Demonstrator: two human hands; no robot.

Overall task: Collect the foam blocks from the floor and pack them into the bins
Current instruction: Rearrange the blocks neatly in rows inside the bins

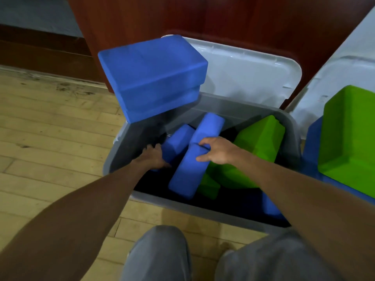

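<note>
Wood floor [50,138], grey bin [194,208]: right hand [218,151] clasps long blue block [188,175]; left hand [154,158] grips shorter blue block [178,139], fingertips shadowed.

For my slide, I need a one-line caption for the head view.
Left hand grips a short blue foam block and right hand a long blue foam block inside the grey plastic bin.

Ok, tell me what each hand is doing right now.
Left hand: grips the smaller blue block inside the gray bin.
Right hand: grips the long blue block beside it.
</note>
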